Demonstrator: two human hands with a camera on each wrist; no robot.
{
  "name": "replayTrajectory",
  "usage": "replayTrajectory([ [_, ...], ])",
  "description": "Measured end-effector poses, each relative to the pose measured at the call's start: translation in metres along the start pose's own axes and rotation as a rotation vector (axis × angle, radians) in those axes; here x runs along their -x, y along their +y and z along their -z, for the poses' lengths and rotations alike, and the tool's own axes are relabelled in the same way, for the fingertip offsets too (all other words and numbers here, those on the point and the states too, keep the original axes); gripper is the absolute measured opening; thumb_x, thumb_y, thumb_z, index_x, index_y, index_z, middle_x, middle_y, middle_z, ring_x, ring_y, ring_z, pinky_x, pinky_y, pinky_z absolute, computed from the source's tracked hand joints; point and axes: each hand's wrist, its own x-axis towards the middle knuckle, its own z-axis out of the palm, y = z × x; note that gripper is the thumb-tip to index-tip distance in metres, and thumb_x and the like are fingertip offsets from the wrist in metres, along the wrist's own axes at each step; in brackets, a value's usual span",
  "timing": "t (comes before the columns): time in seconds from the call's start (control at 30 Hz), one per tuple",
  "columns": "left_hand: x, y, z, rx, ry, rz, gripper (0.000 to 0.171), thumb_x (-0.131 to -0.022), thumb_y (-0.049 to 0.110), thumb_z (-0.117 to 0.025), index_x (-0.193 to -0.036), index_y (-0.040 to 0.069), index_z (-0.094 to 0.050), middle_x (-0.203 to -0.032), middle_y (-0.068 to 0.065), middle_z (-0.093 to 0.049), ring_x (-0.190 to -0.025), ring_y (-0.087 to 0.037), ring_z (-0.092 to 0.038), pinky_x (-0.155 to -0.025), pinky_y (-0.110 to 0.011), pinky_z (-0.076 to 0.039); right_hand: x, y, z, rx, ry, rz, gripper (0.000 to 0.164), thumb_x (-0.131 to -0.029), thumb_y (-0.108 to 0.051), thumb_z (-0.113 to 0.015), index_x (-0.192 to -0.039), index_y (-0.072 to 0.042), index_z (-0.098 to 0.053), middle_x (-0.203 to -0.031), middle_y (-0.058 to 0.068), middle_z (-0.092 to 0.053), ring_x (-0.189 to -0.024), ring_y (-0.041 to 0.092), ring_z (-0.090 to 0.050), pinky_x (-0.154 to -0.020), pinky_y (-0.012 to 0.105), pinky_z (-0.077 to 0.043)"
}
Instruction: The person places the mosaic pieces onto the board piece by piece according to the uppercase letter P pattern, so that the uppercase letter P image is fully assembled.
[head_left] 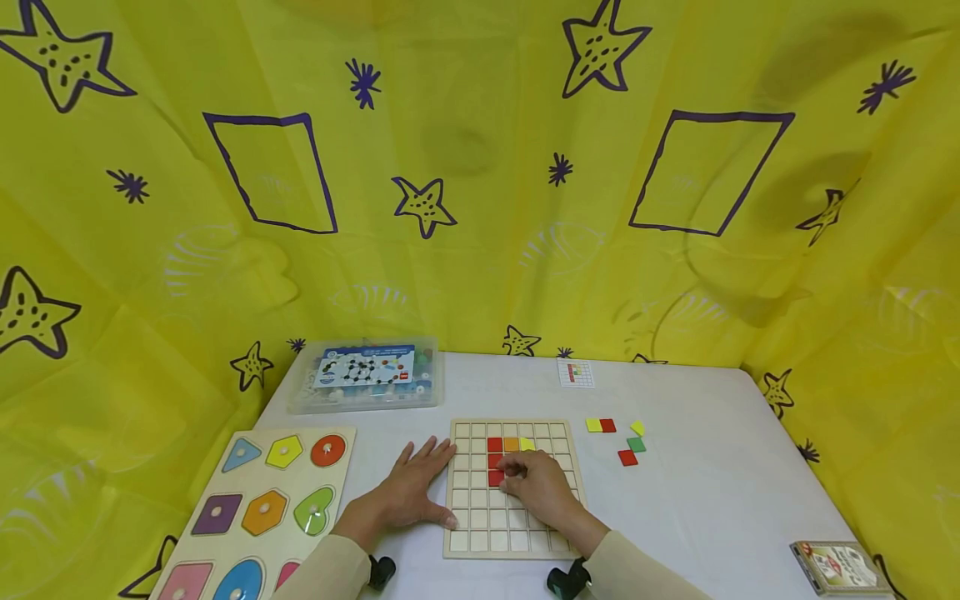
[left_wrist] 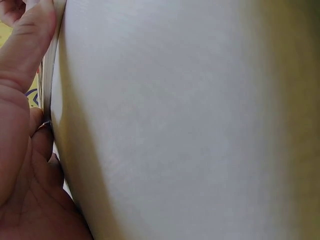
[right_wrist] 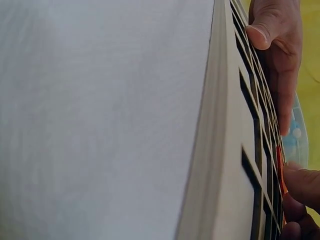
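Observation:
A wooden grid board (head_left: 512, 546) lies on the white table in the head view. Red square tiles (head_left: 495, 445) form a column in it, with an orange tile (head_left: 512, 444) and a yellow tile (head_left: 527, 444) along the top of that column. My right hand (head_left: 543, 487) bends over the board, thumb and forefinger at the lowest red tile (head_left: 495, 478), seeming to pinch it; the hand covers part of the grid. My left hand (head_left: 411, 485) rests spread at the board's left edge, fingertips and thumb touching it. In the right wrist view, the right thumb (right_wrist: 302, 186) is beside red and orange tiles.
Loose tiles (head_left: 636, 445) in red, yellow and green lie right of the board, below a small pattern card (head_left: 576, 373). A shape puzzle (head_left: 287, 482) is at left, a clear plastic case (head_left: 366, 402) behind it, and a small box (head_left: 842, 568) at front right.

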Motion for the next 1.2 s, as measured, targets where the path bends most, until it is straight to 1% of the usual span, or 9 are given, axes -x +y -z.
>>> replayTrajectory([
  [0.2,0.000,0.000,0.001,-0.007,0.001,-0.008,0.119,-0.072,0.053,-0.093,-0.165,0.007,-0.034,-0.173,-0.013,-0.030,-0.164,-0.038,-0.015,-0.133,-0.062,-0.003,-0.001,-0.002,0.004,-0.110,-0.006,-0.034,0.019,-0.089,-0.008,-0.083,-0.107,-0.009,-0.078,-0.093,-0.002,-0.071,-0.082,0.013,-0.055,-0.071,0.022,-0.048],
  [0.33,0.001,0.000,0.002,-0.010,0.003,-0.010,0.119,-0.072,0.052,-0.093,-0.165,0.007,-0.034,-0.173,-0.013,-0.030,-0.164,-0.038,-0.015,-0.133,-0.061,-0.003,-0.003,-0.004,0.009,-0.199,-0.006,-0.055,0.018,-0.090,-0.006,-0.080,-0.108,-0.006,-0.078,-0.094,0.001,-0.070,-0.082,0.014,-0.057,-0.069,0.021,-0.050],
  [0.4,0.001,0.000,0.001,-0.007,0.002,-0.009,0.119,-0.072,0.052,-0.093,-0.165,0.007,-0.034,-0.173,-0.013,-0.030,-0.164,-0.038,-0.015,-0.133,-0.061,-0.003,-0.004,-0.003,0.011,-0.227,0.007,-0.064,0.018,-0.090,-0.004,-0.079,-0.108,-0.005,-0.078,-0.093,0.003,-0.069,-0.082,0.015,-0.057,-0.069,0.020,-0.050],
  [0.57,0.001,0.000,0.001,0.002,-0.001,-0.006,0.119,-0.072,0.051,-0.093,-0.165,0.008,-0.034,-0.174,-0.013,-0.029,-0.164,-0.037,-0.014,-0.133,-0.061,-0.002,-0.007,-0.002,0.022,-0.252,0.053,-0.100,0.018,-0.092,-0.002,-0.078,-0.110,-0.004,-0.078,-0.096,0.004,-0.070,-0.085,0.016,-0.057,-0.069,0.019,-0.051],
  [0.63,0.000,0.000,0.001,0.003,-0.002,-0.004,0.119,-0.072,0.052,-0.093,-0.166,0.009,-0.033,-0.174,-0.012,-0.029,-0.164,-0.037,-0.014,-0.133,-0.061,-0.001,-0.007,0.000,0.029,-0.252,0.068,-0.117,0.019,-0.093,-0.002,-0.077,-0.112,-0.005,-0.078,-0.098,0.005,-0.071,-0.086,0.016,-0.058,-0.069,0.019,-0.051],
  [0.73,0.000,-0.001,0.001,0.000,-0.005,0.003,0.119,-0.072,0.053,-0.093,-0.166,0.010,-0.033,-0.174,-0.011,-0.029,-0.164,-0.036,-0.014,-0.133,-0.061,-0.001,-0.008,0.006,0.041,-0.254,0.084,-0.140,0.023,-0.094,-0.001,-0.075,-0.116,-0.005,-0.077,-0.107,0.007,-0.073,-0.092,0.018,-0.059,-0.071,0.019,-0.053],
  [0.9,0.000,0.000,0.001,-0.006,-0.010,0.021,0.119,-0.072,0.053,-0.093,-0.166,0.011,-0.033,-0.174,-0.009,-0.030,-0.164,-0.035,-0.014,-0.133,-0.059,-0.001,-0.008,0.024,0.067,-0.244,0.108,-0.184,0.030,-0.097,-0.004,-0.072,-0.127,-0.007,-0.075,-0.123,0.010,-0.073,-0.103,0.021,-0.059,-0.077,0.020,-0.054],
  [1.07,0.000,0.001,0.001,-0.002,-0.010,0.028,0.119,-0.071,0.051,-0.094,-0.166,0.010,-0.034,-0.174,-0.009,-0.030,-0.164,-0.035,-0.015,-0.133,-0.059,-0.001,-0.002,0.044,0.094,-0.195,0.151,-0.209,0.033,-0.098,-0.008,-0.072,-0.131,-0.007,-0.073,-0.128,0.013,-0.072,-0.110,0.022,-0.060,-0.086,0.023,-0.053],
  [1.2,0.000,0.001,0.001,-0.008,-0.010,0.031,0.119,-0.072,0.052,-0.093,-0.166,0.010,-0.033,-0.174,-0.008,-0.029,-0.164,-0.035,-0.014,-0.134,-0.058,-0.001,0.006,0.060,0.115,-0.175,0.161,-0.230,0.035,-0.100,-0.009,-0.069,-0.135,-0.005,-0.070,-0.133,0.016,-0.070,-0.115,0.024,-0.059,-0.087,0.021,-0.053],
])
